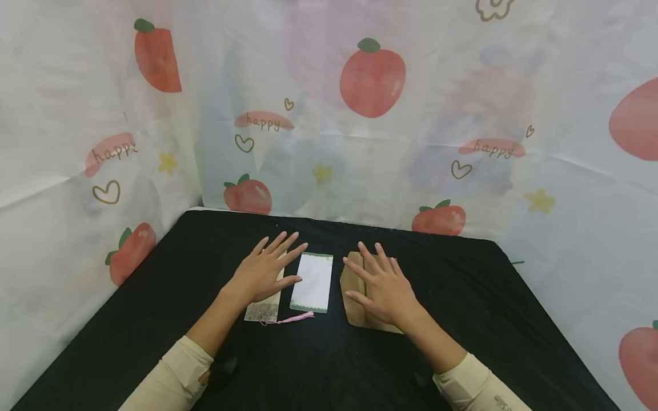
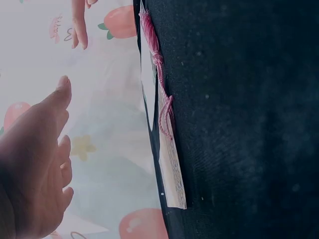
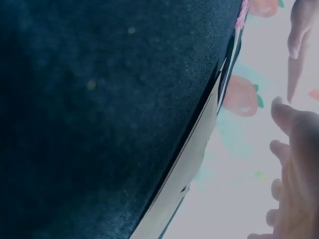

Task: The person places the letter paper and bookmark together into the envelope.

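Observation:
My left hand [image 1: 264,275] hovers with fingers spread above a patterned bookmark-like card [image 1: 263,311], hiding its upper part. A pink tassel [image 1: 295,318] on a looped cord trails from the card's lower end; it also shows in the left wrist view [image 2: 151,37]. Between the hands lies a white card [image 1: 312,282] with green decorated ends. Over a brown kraft envelope [image 1: 353,297] my right hand [image 1: 382,290] is held with spread fingers, covering part of it. Both wrist views show a gap between each hand and the table. Neither hand holds anything.
A black cloth [image 1: 319,365] covers the table. Behind it and along both sides hangs a pale curtain [image 1: 308,68] printed with red fruit, hearts and the word happy. The table's far edge meets the curtain.

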A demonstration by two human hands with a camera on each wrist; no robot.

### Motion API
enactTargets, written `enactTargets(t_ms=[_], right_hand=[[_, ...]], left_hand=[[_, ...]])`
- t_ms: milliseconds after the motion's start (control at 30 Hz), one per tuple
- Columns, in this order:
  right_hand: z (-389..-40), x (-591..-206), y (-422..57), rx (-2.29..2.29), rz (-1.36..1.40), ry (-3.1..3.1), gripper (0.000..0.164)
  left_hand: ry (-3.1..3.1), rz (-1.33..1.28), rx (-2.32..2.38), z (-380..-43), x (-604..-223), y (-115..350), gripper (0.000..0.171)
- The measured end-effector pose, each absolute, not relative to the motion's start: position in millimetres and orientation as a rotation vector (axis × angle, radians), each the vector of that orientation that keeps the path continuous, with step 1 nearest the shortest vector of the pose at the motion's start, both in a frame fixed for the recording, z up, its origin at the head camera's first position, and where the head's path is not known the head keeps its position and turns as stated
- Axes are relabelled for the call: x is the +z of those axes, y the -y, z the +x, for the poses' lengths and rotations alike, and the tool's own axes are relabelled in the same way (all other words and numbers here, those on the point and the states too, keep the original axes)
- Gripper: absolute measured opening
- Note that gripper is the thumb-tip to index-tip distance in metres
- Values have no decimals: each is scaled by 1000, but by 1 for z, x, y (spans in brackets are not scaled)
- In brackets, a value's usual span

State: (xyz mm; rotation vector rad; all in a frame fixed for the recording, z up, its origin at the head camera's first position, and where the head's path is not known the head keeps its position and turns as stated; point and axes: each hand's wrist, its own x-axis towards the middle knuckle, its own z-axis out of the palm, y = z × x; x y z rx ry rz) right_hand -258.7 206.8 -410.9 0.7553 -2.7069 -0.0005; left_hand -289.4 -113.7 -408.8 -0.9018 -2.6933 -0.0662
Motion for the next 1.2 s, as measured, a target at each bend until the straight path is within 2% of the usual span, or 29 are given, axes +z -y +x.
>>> enactTargets(t_ms=[767, 1200], right_hand=[[-258, -410, -205, 44, 554, 3024, 69], [-259, -412, -203, 107, 500, 3096, 72]], left_hand=[[2754, -906, -97, -288, -408, 112, 77], [2759, -915, -104, -289, -411, 111, 77]])
